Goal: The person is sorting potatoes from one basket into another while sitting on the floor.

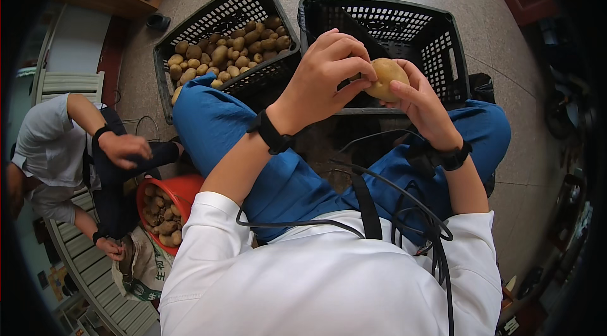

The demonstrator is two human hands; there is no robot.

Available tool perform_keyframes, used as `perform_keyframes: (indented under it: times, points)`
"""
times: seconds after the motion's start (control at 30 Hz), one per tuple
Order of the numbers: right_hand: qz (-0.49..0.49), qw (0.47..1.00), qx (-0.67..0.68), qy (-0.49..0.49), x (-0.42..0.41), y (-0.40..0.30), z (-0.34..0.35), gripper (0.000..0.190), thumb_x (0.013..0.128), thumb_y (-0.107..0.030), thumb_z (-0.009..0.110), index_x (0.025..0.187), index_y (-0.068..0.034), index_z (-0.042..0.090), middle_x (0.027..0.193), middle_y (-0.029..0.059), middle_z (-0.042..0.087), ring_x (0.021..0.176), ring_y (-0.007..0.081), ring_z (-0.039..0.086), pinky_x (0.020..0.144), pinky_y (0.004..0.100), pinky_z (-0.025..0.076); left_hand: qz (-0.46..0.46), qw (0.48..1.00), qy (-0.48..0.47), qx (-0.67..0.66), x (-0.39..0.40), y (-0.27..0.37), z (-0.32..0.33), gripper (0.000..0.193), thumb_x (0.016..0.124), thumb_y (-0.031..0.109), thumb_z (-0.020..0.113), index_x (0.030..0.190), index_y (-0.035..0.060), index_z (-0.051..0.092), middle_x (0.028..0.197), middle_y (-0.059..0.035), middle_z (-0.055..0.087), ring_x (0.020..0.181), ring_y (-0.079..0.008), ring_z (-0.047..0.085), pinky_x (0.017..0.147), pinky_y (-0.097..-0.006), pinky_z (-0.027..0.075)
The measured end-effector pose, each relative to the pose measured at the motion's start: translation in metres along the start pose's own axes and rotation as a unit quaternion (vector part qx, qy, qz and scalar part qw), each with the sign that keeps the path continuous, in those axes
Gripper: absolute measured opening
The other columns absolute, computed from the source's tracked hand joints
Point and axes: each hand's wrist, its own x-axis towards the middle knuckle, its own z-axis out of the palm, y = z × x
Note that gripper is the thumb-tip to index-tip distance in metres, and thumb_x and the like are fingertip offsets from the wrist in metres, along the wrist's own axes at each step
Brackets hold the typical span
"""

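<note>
Above the right-hand crate I hold a pale yellow potato [386, 79]. My right hand [419, 98] is wrapped around its right side, with the thumb across the front. From the left, my left hand [332, 70] reaches over, its thumb and index fingertips pinching at the potato's left side; anything between them is too small to tell. Below my hands stands a black perforated plastic crate [403, 4], its inside dark and partly hidden by my left hand. Beside it, another black plastic crate [163, 58] contains many potatoes [219, 56] of mixed sizes.
Left of my leg, a red bucket [187, 189] tilts with potatoes inside, near a printed woven sack [147, 260]. A co-worker [57, 146] sits on a slatted bench [85, 250] there, one hand touching the sack. Black cables [403, 189] hang across my lap.
</note>
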Motion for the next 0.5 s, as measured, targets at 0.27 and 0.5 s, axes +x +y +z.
perform_keyframes:
  times: [0.27,0.5]
  points:
    - [0.0,1.0,-0.018,0.005,-0.0001,-0.0013,0.0031,0.059,0.086,-0.029,0.073,0.128,-0.001,0.043,0.117,0.0108,0.054,0.103,0.0158,0.06,0.083,0.0282,0.054,-0.002,0.998,-0.004,0.064,0.0,0.001,-0.0035,0.017,0.071,0.007,0.076,0.08,0.0128,0.064,0.098,-0.0017,0.061,0.112,-0.0258,0.056,0.105,-0.0493,0.037]
    - [0.013,0.999,-0.047,0.018,0.0004,-0.0034,0.0031,0.059,0.085,-0.03,0.075,0.126,-0.002,0.044,0.115,0.0101,0.055,0.101,0.015,0.06,0.081,0.0275,0.055,-0.003,0.998,0.005,0.065,-0.0009,0.0006,-0.0029,0.016,0.07,0.009,0.078,0.08,0.0143,0.066,0.096,-0.0003,0.062,0.113,-0.0248,0.056,0.108,-0.0499,0.034]
